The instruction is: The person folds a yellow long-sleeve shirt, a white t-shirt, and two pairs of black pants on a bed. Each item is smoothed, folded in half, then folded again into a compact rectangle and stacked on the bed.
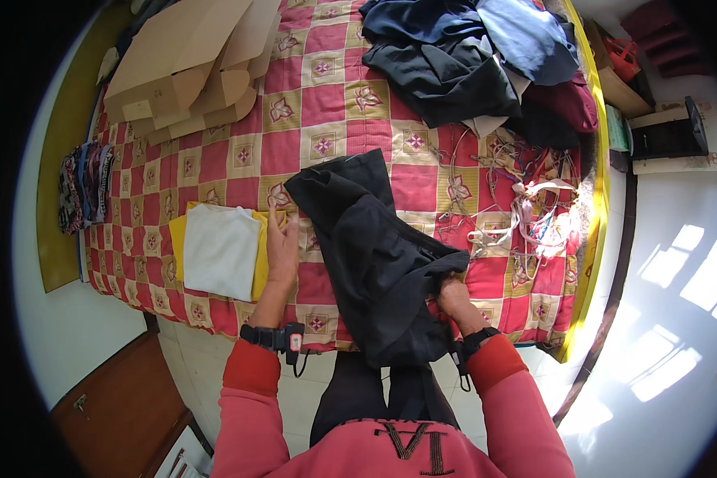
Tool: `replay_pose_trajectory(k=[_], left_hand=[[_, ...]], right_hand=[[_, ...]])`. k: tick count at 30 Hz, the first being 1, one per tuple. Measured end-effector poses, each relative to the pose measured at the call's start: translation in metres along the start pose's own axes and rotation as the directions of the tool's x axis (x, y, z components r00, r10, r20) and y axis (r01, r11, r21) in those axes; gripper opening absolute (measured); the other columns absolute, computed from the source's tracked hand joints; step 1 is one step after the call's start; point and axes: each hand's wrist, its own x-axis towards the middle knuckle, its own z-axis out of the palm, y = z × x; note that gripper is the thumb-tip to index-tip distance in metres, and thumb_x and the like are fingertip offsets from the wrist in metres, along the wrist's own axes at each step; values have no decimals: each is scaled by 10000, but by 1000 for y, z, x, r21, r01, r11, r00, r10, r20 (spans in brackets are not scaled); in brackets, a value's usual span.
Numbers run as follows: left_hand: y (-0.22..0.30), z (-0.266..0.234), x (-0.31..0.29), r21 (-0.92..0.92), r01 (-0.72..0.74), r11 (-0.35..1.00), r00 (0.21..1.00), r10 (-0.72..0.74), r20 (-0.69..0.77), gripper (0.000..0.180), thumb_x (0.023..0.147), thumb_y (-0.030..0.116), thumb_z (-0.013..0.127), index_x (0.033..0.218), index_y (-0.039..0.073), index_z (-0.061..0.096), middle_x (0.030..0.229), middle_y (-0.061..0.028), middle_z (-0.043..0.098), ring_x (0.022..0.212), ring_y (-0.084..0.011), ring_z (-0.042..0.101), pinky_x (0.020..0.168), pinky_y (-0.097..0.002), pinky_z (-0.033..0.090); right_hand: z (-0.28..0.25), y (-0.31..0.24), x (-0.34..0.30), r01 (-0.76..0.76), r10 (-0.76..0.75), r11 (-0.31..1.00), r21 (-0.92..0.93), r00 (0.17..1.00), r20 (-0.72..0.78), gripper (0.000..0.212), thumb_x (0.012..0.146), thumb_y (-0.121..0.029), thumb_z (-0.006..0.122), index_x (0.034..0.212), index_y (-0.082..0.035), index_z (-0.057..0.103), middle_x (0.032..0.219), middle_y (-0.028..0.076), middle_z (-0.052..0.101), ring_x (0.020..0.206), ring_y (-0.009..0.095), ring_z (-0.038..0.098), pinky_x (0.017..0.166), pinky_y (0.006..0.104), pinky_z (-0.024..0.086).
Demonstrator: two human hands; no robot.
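A crumpled black garment lies across the near edge of the bed, its lower part hanging over the side; whether it is shorts or trousers I cannot tell. At its right end my right hand is closed on the cloth, with some fingers hidden behind it. My left hand is apart from the garment, fingers stretched out and nothing in them. Beside that hand, to its left, a folded white cloth rests on a folded yellow one.
Flattened cardboard boxes lie at the far left of the checked bedspread. A heap of dark and blue clothes is at the far right, with tangled hangers and clips nearer. Small patterned clothes sit at the left edge.
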Motion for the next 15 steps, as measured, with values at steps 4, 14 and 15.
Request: replay_pose_trajectory(k=[4, 14, 15], left_hand=[[-15, 32, -43, 382, -339, 860, 940, 297, 166, 672, 880, 290, 659, 1410, -4, 366, 1146, -150, 560, 1090, -266, 536, 928, -347, 446], [21, 72, -137, 53, 50, 997, 875, -69, 479, 250, 903, 51, 576, 1151, 32, 590, 834, -9, 629, 779, -76, 599, 728, -214, 476], [18, 71, -133, -12, -132, 991, 949, 129, 287, 340, 889, 81, 607, 1222, 40, 555, 1020, -86, 636, 951, -175, 614, 874, -293, 474]], right_hand=[[-6, -4, -1, 31, -30, 999, 17, 999, -43, 645, 796, -150, 571, 1311, 170, 349, 1021, 282, 625, 909, 393, 639, 755, 461, 532], [14, 25, -49, 163, 120, 577, 800, 952, -280, 262, 859, -48, 569, 1116, -1, 540, 884, 125, 649, 795, 226, 649, 697, 335, 520], [16, 28, -62, 160, 150, 532, 831, 949, -279, 224, 877, -51, 570, 1094, -3, 548, 881, 99, 643, 788, 188, 634, 692, 303, 509]])
